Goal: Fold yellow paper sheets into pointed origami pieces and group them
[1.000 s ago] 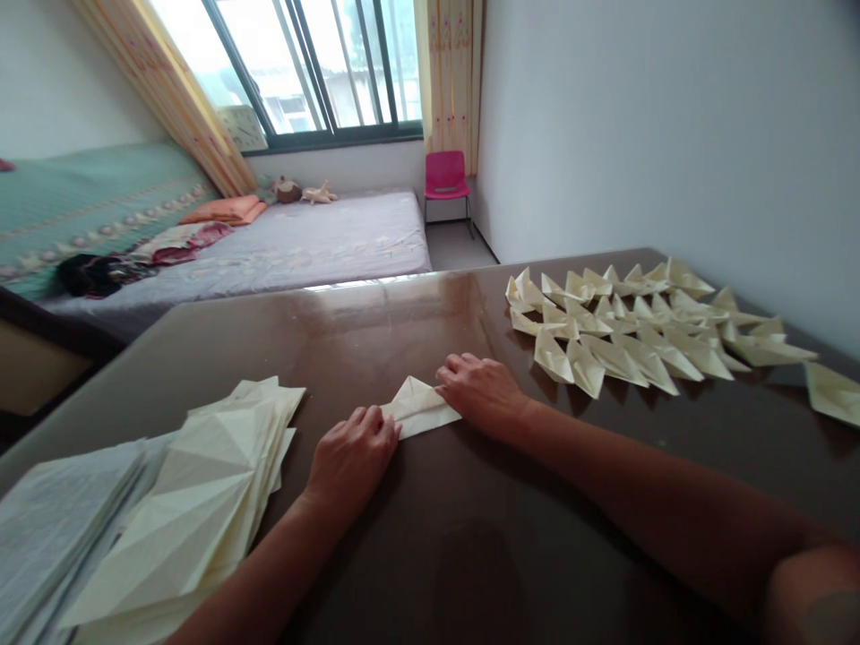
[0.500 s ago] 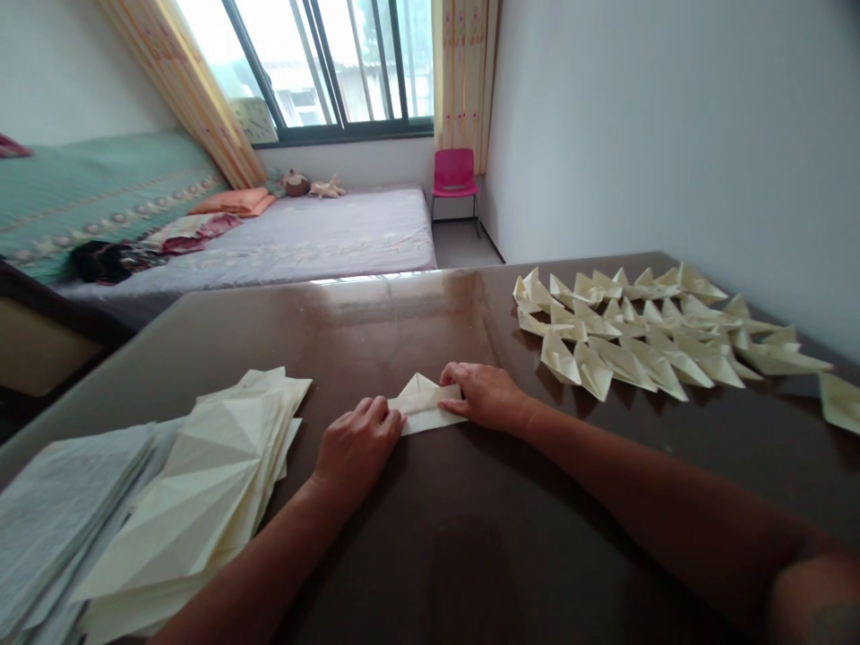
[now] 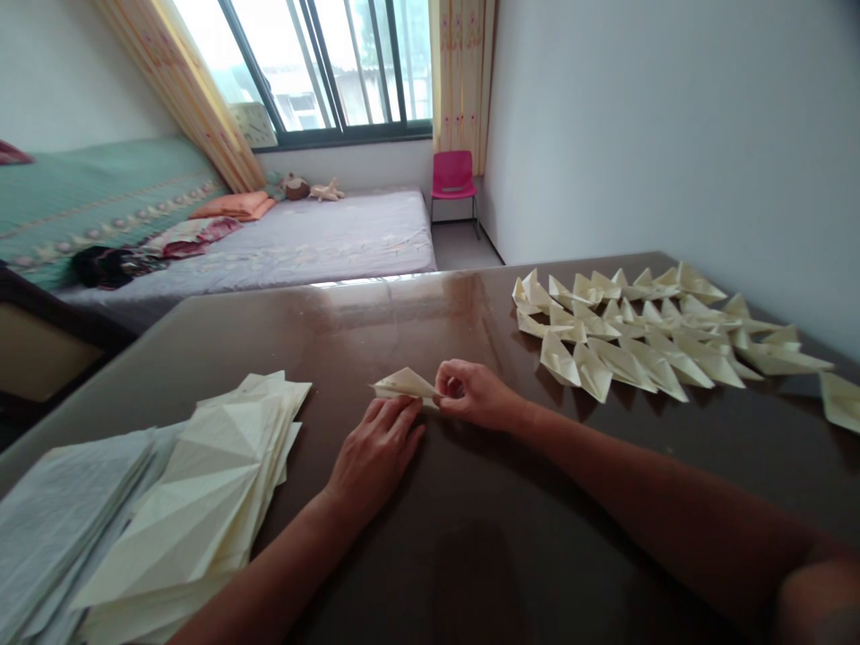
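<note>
The folded paper (image 3: 407, 383) sat about mid-table, pointy bit up, right between the two hands. The right hand (image 3: 476, 396) had its right end pinched, thumb and forefinger closed together. The left hand (image 3: 377, 448) had its fingertips on the near edge, fingers close together; can't tell if the thumb was gripping underneath. Those fingers also blocked part of the paper from view.

Over on the left was a messy pile of creased cream sheets (image 3: 208, 484), with a stack of greyish papers (image 3: 73, 502) just beside it. Far right had rows of folded paper boats (image 3: 632, 327) packed tight, plus one loose piece (image 3: 841, 403) cut off by the frame edge. Everything around the hands was well apart from them.

The grey stack seemed to have faint marks on it, way too blurry to read.

The table (image 3: 430, 555) was dark brown and super glossy, with window glare at the far edge. Past it: a bed (image 3: 363, 228) with orange pillows (image 3: 232, 206) and soft toys (image 3: 327, 190), a pink chair (image 3: 452, 175), a sliding window (image 3: 336, 63) and yellowish curtains (image 3: 463, 72).
</note>
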The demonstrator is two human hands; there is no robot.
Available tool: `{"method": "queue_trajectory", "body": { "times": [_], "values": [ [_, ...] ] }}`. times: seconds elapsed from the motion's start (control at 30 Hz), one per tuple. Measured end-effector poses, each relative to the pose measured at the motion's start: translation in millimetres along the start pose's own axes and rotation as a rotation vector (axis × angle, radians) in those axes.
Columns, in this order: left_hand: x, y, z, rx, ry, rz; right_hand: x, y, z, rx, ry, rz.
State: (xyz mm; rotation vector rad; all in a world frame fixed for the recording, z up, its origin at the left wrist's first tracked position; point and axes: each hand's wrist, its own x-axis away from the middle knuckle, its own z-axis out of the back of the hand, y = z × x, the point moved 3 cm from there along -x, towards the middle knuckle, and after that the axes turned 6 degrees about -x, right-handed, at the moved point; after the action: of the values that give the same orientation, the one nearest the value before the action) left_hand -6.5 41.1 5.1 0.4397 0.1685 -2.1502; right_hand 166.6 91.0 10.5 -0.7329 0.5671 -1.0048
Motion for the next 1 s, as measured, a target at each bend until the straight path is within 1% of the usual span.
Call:
{"method": "queue_trajectory", "body": {
  "times": [0.07, 0.17, 0.23, 0.37, 0.43, 0.5, 0.57, 0.6, 0.63, 0.7, 0.77, 0.83, 0.87, 0.93, 1.0],
  "values": [
    [0, -1, 0.6, 0.171, 0.003, 0.081, 6, -11, -3, -0.002, 0.043, 0.073],
    [0, -2, 3.1, 0.436, -0.045, 0.2, 15, -30, -4, 0.17, 0.093, 0.218],
    [0, -2, 5.2, 0.554, -0.071, 0.279, 20, -38, -5, 0.267, 0.071, 0.291],
    [0, -7, 3.5, 0.711, -0.082, 0.42, 27, -45, -10, 0.351, -0.022, 0.324],
    [-2, -11, 0.1, 0.797, -0.071, 0.449, 27, -45, -12, 0.334, -0.064, 0.348],
    [-4, -16, -3.6, 0.876, -0.094, 0.458, 26, -44, -7, 0.285, -0.034, 0.362],
    [-5, -22, -6.7, 0.952, -0.179, 0.456, 22, -41, 3, 0.263, 0.04, 0.366],
    [-5, -24, -7.6, 0.991, -0.228, 0.458, 20, -40, 8, 0.276, 0.052, 0.379],
    [-5, -27, -8.1, 1.03, -0.268, 0.463, 18, -39, 12, 0.299, 0.031, 0.404],
    [-4, -31, -8.5, 1.091, -0.321, 0.488, 16, -36, 15, 0.346, -0.069, 0.475],
    [-3, -36, -9.9, 1.105, -0.345, 0.536, 15, -31, 13, 0.393, -0.148, 0.521],
    [-2, -38, -12.7, 1.061, -0.376, 0.563, 15, -26, 7, 0.461, -0.175, 0.536],
    [-2, -39, -14.1, 1.015, -0.391, 0.556, 15, -23, 4, 0.504, -0.18, 0.541],
    [-2, -40, -14.7, 0.855, -0.388, 0.491, 14, -18, -2, 0.588, -0.189, 0.548],
    [-3, -40, -10.4, 0.582, -0.308, 0.395, 14, -13, -7, 0.65, -0.204, 0.548]
  ]
}}
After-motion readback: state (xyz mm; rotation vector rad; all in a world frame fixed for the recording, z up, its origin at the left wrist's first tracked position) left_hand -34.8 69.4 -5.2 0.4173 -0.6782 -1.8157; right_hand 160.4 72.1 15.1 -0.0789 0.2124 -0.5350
